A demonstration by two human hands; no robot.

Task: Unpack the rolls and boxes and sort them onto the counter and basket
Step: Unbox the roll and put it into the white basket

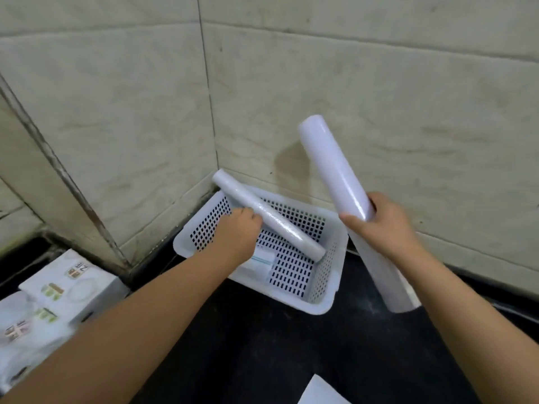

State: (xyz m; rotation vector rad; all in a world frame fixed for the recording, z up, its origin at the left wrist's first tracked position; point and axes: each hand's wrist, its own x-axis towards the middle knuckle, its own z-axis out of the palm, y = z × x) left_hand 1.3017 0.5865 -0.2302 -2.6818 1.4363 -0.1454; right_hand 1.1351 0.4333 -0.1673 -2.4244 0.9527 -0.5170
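A white perforated basket (326, 275) sits on the dark worktop (262, 345), pushed into the corner where two tiled walls (379, 83) meet. The left hand (236, 237) reaches into the basket, fingers (248, 215) curled around a thin white roll (268, 218). That roll lies slanted, its far end rising above the basket's rear rim, its near end low against the right inner wall. A small white box (262, 259) lies on the basket floor, just below the left hand and partly hidden by it.

The right hand (388, 225) holds a thicker white roll (335, 167) above the worktop, to the right of the basket, fingers closed around its middle. This roll is tilted, its upper end toward the wall, its lower end near the worktop beside the right forearm.

Printed white boxes (67, 284) stand at the left edge of the worktop. A white sheet corner (318, 392) shows at the bottom edge.
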